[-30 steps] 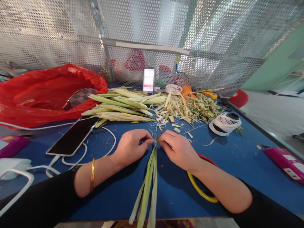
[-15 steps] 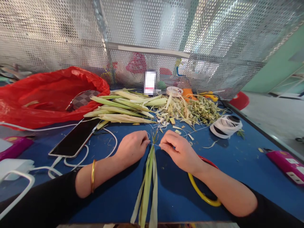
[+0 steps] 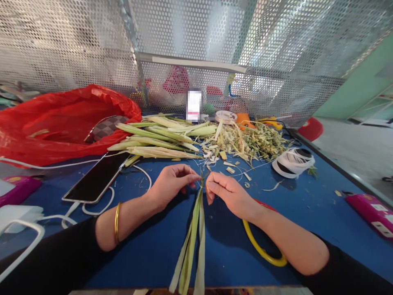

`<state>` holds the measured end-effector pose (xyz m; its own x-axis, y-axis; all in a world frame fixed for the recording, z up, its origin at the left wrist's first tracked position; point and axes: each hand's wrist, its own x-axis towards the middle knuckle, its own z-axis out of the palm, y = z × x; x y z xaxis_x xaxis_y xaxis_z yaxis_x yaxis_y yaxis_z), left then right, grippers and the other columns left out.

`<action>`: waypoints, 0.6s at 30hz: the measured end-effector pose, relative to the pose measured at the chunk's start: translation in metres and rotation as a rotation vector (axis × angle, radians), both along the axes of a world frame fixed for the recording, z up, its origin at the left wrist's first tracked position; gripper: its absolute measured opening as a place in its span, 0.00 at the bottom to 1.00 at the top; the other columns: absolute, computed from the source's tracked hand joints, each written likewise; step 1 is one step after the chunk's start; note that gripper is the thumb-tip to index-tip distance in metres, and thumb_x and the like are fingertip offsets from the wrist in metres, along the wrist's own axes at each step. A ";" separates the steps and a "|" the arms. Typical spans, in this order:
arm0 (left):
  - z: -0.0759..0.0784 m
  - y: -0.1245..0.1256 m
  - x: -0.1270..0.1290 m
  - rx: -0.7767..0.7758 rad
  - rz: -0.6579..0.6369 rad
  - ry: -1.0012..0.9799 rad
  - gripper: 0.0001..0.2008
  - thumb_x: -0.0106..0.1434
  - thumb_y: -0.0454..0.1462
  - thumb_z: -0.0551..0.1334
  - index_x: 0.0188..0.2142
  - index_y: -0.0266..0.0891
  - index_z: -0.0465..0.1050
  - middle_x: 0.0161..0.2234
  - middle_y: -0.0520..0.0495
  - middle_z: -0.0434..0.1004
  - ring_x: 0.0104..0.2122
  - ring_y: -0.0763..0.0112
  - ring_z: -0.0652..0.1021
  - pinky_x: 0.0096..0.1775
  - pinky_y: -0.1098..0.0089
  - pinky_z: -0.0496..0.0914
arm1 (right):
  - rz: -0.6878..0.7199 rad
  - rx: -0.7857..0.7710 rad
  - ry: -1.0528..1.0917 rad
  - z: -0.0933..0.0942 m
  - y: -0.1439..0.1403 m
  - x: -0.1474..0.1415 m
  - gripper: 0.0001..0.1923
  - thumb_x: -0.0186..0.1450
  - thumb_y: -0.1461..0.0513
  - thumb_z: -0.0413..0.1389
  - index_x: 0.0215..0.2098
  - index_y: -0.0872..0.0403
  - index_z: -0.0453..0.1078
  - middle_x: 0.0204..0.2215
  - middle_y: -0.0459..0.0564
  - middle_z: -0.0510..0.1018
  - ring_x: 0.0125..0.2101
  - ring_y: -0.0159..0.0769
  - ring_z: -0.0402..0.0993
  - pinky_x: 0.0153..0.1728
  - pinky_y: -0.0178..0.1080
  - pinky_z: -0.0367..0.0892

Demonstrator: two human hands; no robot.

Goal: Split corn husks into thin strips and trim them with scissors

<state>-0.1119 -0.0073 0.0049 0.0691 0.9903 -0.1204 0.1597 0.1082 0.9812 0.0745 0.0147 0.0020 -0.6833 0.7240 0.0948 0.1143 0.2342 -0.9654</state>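
Note:
A bundle of pale green corn husk strips (image 3: 194, 237) lies lengthwise in front of me, its gathered top between my two hands and its loose ends fanning toward the table's near edge. Thin white thread is wrapped about that top. My left hand (image 3: 173, 184), with a gold bangle on the wrist, pinches the thread just left of the knot area, thumb pointing at the bundle's tip. On the other side my right hand (image 3: 227, 191) is closed, its fingers curled over the thread close to the bundle. The thread itself is barely visible within the fingers.
Corn husks (image 3: 159, 137) and dried scraps (image 3: 242, 141) are heaped at the back. A white thread spool (image 3: 294, 163) stands right. A red plastic bag (image 3: 55, 123), a phone (image 3: 98, 178) with white cables and a yellow-red ring (image 3: 264, 248) lie around my arms.
Both hands have drawn in to the bundle's top. My left hand has moved right and turned its thumb to the tip; my right fingers now point more downward.

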 end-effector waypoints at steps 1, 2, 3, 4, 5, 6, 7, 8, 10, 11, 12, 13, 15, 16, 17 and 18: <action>0.002 0.000 0.000 -0.021 -0.028 -0.047 0.11 0.54 0.43 0.64 0.28 0.36 0.71 0.21 0.54 0.70 0.19 0.80 0.66 0.21 0.77 0.58 | 0.004 0.013 -0.016 0.000 0.000 0.000 0.17 0.68 0.52 0.48 0.26 0.53 0.61 0.22 0.43 0.68 0.26 0.31 0.68 0.33 0.36 0.66; 0.004 0.000 0.000 -0.041 -0.058 -0.085 0.11 0.55 0.44 0.63 0.28 0.36 0.70 0.19 0.55 0.69 0.17 0.81 0.65 0.20 0.77 0.56 | 0.008 0.023 -0.024 -0.001 0.000 0.000 0.17 0.68 0.53 0.47 0.26 0.53 0.61 0.22 0.43 0.68 0.26 0.30 0.68 0.33 0.36 0.66; 0.005 0.000 0.000 -0.057 -0.087 -0.113 0.12 0.56 0.44 0.63 0.28 0.36 0.70 0.18 0.56 0.69 0.16 0.82 0.64 0.19 0.77 0.55 | 0.012 0.031 -0.026 -0.002 0.000 0.001 0.17 0.69 0.53 0.47 0.26 0.53 0.61 0.23 0.43 0.68 0.26 0.30 0.68 0.33 0.36 0.65; 0.006 -0.001 0.000 -0.067 -0.109 -0.134 0.12 0.57 0.44 0.62 0.28 0.36 0.69 0.18 0.56 0.69 0.16 0.82 0.63 0.19 0.78 0.54 | 0.014 0.041 -0.028 -0.003 0.000 0.001 0.16 0.69 0.54 0.47 0.26 0.53 0.61 0.23 0.43 0.68 0.26 0.30 0.68 0.33 0.35 0.65; 0.006 -0.001 0.000 -0.068 -0.124 -0.147 0.12 0.58 0.44 0.61 0.28 0.36 0.67 0.19 0.56 0.70 0.15 0.83 0.63 0.19 0.78 0.54 | 0.016 0.049 -0.032 -0.003 0.000 0.001 0.16 0.69 0.54 0.47 0.27 0.53 0.61 0.23 0.43 0.68 0.27 0.30 0.68 0.33 0.35 0.65; 0.006 -0.001 0.000 -0.062 -0.136 -0.155 0.12 0.58 0.44 0.61 0.28 0.37 0.66 0.20 0.56 0.71 0.15 0.83 0.63 0.19 0.78 0.54 | 0.016 0.057 -0.036 -0.004 0.000 0.001 0.15 0.69 0.55 0.47 0.27 0.53 0.61 0.23 0.43 0.68 0.26 0.30 0.68 0.33 0.35 0.64; 0.005 -0.001 0.001 -0.052 -0.145 -0.159 0.12 0.59 0.44 0.61 0.28 0.37 0.65 0.22 0.55 0.72 0.16 0.83 0.64 0.19 0.78 0.55 | 0.017 0.063 -0.039 -0.004 0.000 0.001 0.15 0.69 0.55 0.46 0.27 0.53 0.61 0.23 0.43 0.68 0.26 0.30 0.68 0.33 0.35 0.64; 0.004 -0.002 0.001 -0.042 -0.156 -0.160 0.12 0.59 0.44 0.60 0.28 0.37 0.64 0.23 0.54 0.72 0.17 0.83 0.66 0.19 0.78 0.56 | 0.017 0.066 -0.042 -0.003 0.000 0.001 0.15 0.69 0.55 0.46 0.27 0.53 0.61 0.23 0.43 0.67 0.26 0.30 0.67 0.32 0.35 0.64; 0.001 -0.002 0.002 -0.035 -0.175 -0.150 0.12 0.60 0.44 0.60 0.28 0.37 0.63 0.24 0.54 0.72 0.18 0.82 0.67 0.20 0.79 0.57 | 0.018 0.069 -0.042 -0.003 0.000 0.001 0.15 0.69 0.55 0.46 0.27 0.53 0.61 0.22 0.42 0.67 0.25 0.30 0.67 0.32 0.35 0.63; 0.000 -0.002 0.003 -0.036 -0.174 -0.141 0.12 0.60 0.44 0.60 0.28 0.37 0.62 0.23 0.55 0.71 0.18 0.82 0.67 0.20 0.79 0.58 | 0.014 0.075 -0.043 -0.002 -0.001 0.001 0.15 0.69 0.56 0.46 0.27 0.53 0.60 0.22 0.42 0.67 0.25 0.30 0.66 0.32 0.35 0.63; -0.001 -0.002 0.003 -0.037 -0.166 -0.133 0.12 0.60 0.43 0.60 0.28 0.37 0.62 0.23 0.55 0.70 0.18 0.82 0.67 0.20 0.79 0.58 | 0.007 0.087 -0.049 -0.002 -0.001 0.001 0.15 0.69 0.56 0.46 0.27 0.53 0.60 0.21 0.42 0.67 0.25 0.30 0.66 0.32 0.35 0.62; -0.001 -0.002 0.004 -0.038 -0.153 -0.126 0.12 0.59 0.43 0.60 0.28 0.38 0.62 0.22 0.56 0.69 0.18 0.82 0.66 0.20 0.79 0.58 | -0.002 0.102 -0.059 -0.001 -0.001 0.001 0.14 0.69 0.57 0.45 0.27 0.53 0.60 0.21 0.42 0.67 0.25 0.30 0.65 0.32 0.35 0.62; -0.002 -0.002 0.005 -0.036 -0.124 -0.112 0.12 0.59 0.43 0.60 0.28 0.38 0.62 0.20 0.57 0.68 0.17 0.82 0.65 0.20 0.79 0.58 | -0.025 0.138 -0.083 -0.001 -0.002 0.002 0.14 0.69 0.58 0.45 0.26 0.53 0.59 0.21 0.42 0.67 0.25 0.29 0.64 0.32 0.35 0.60; -0.002 -0.002 0.006 -0.032 -0.114 -0.106 0.11 0.59 0.42 0.60 0.28 0.38 0.62 0.20 0.57 0.67 0.17 0.83 0.65 0.20 0.79 0.58 | -0.035 0.154 -0.098 -0.001 -0.003 0.002 0.14 0.69 0.59 0.45 0.26 0.53 0.59 0.22 0.42 0.67 0.26 0.30 0.64 0.32 0.35 0.60; -0.002 -0.002 0.007 -0.027 -0.107 -0.098 0.11 0.58 0.42 0.60 0.28 0.38 0.62 0.20 0.57 0.67 0.17 0.83 0.64 0.20 0.79 0.58 | -0.043 0.167 -0.111 -0.001 -0.003 0.002 0.13 0.69 0.59 0.45 0.26 0.53 0.59 0.22 0.42 0.67 0.26 0.30 0.63 0.32 0.35 0.60; -0.002 -0.002 0.007 -0.022 -0.104 -0.088 0.11 0.58 0.42 0.60 0.28 0.38 0.62 0.19 0.57 0.66 0.16 0.83 0.64 0.20 0.79 0.58 | -0.048 0.177 -0.121 0.000 -0.004 0.001 0.13 0.69 0.60 0.45 0.26 0.53 0.59 0.22 0.42 0.67 0.26 0.30 0.63 0.31 0.35 0.59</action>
